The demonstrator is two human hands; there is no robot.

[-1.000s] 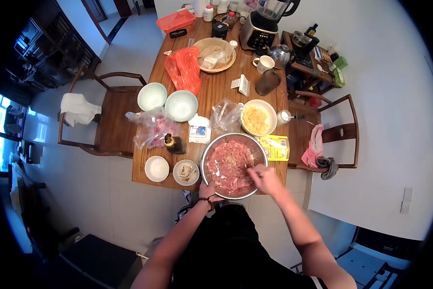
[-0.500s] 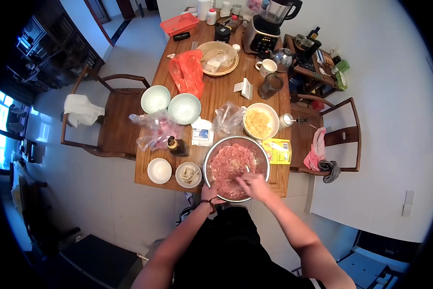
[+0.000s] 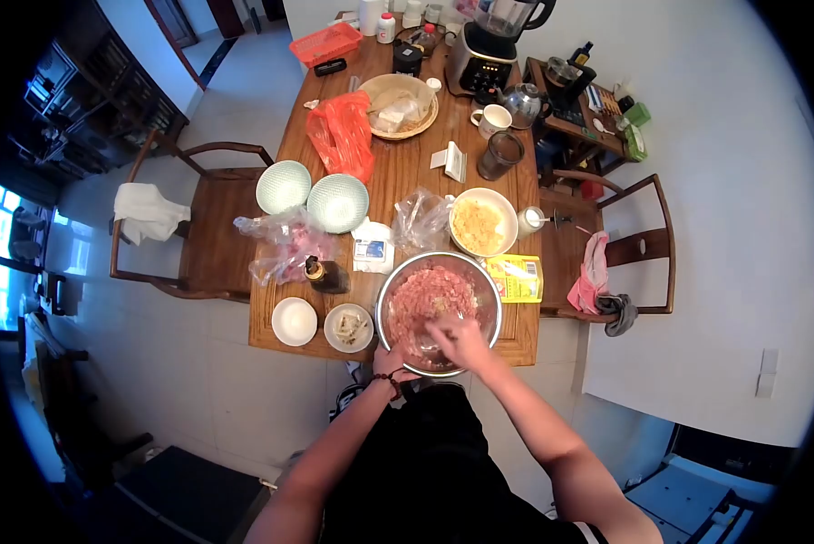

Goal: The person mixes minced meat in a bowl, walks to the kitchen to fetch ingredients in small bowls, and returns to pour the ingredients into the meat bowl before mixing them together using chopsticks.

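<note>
A large steel bowl with raw minced meat in it stands at the table's near edge. My left hand grips the bowl's lower left rim. Over the lower right of the meat is my right hand, its fingers closed round something that I cannot make out. Behind the bowl sits a pale bowl of yellow food, with a yellow packet just below it. To the left are a small bowl with pale pieces, a white bowl and a dark bottle.
Two green-white bowls, a red plastic bag, a woven basket and a clear bag lie farther back. A blender stands at the back right. Wooden chairs flank the table.
My right hand has moved left across the meat from the bowl's right side. My left hand stays at the rim. The whole view has shifted slightly.
</note>
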